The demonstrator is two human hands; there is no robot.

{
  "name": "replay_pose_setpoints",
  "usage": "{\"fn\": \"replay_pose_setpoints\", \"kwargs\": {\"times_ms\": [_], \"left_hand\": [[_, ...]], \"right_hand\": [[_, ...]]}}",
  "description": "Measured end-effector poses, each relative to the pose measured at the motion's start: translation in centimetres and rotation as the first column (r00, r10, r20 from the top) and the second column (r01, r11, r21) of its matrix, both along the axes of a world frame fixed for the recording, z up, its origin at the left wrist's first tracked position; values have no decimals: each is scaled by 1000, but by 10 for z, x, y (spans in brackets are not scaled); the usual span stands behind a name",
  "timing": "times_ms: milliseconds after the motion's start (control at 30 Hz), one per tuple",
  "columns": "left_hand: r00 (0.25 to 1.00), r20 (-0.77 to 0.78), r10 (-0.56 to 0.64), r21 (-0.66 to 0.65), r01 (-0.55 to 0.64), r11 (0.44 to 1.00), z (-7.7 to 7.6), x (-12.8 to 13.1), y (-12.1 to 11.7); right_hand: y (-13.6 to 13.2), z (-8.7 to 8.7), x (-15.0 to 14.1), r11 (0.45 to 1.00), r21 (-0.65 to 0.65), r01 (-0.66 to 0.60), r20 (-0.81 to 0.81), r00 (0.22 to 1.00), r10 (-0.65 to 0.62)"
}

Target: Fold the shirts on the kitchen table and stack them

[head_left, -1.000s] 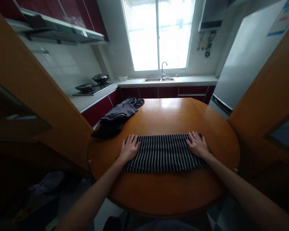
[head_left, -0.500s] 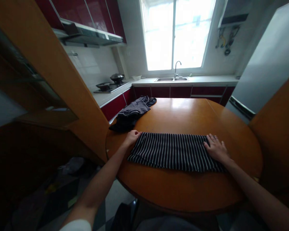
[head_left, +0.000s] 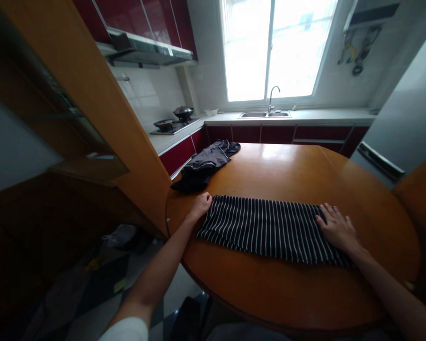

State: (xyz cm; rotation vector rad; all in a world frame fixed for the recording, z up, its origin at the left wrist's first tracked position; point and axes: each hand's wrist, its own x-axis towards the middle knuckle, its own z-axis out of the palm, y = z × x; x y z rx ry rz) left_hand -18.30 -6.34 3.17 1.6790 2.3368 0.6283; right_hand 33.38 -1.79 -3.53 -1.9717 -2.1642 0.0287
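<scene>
A person's left hand pinches the far left corner of a black-and-white striped cloth while the right hand lies palm down across its other end, fingers spread, at a rounded wooden table in a home kitchen. The cloth, laid out as a long flat band with stripes running from its far side to its near side, rests on the table's near half, clear of the near edge and slanting so that its right end sits closer to that edge. A crumpled gray-and-black garment with pale piping lies along the table's far left edge, just beyond the left hand. A white sleeve shows on the left arm. Beyond the table's far edge, a double sink with a curved faucet is set in the white worktop beneath a bright window; at the worktop's left side, a lidded pan stands on a stove below a range hood.
</scene>
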Motion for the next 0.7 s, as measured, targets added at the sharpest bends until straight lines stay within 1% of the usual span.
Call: {"fn": "replay_pose_setpoints", "kwargs": {"times_ms": [100, 200, 267, 333, 433, 500, 633, 700], "left_hand": [[997, 61, -56, -12, 57, 998, 1, 1, -15], [986, 113, -120, -20, 123, 992, 5, 3, -42], [978, 141, -153, 1, 154, 988, 9, 4, -60], [976, 155, -152, 52, 145, 988, 12, 5, -73], [984, 133, -120, 106, 106, 989, 14, 5, -83], [988, 95, -121, 79, 114, 990, 10, 5, -86], [990, -4, -143, -67, 143, 987, 0, -1, -91], [984, -82, -155, -98, 147, 984, 1, -2, -93]], "right_hand": [[0, 0, 1, 1000, -11, -8, 13, 1000, 8], [2, -2, 2, 1000, -17, -7, 14, 1000, 7], [3, -4, 3, 1000, -18, -3, 9, 1000, 3], [4, -5, 4, 1000, -17, 0, 4, 1000, 0], [4, -5, 4, 1000, -16, 0, 3, 1000, 0], [3, -4, 4, 1000, -19, -2, 2, 1000, 2], [3, -2, 2, 1000, -19, -8, -1, 1000, 8], [2, -2, 2, 1000, -13, -10, -1, 1000, 10]]}}
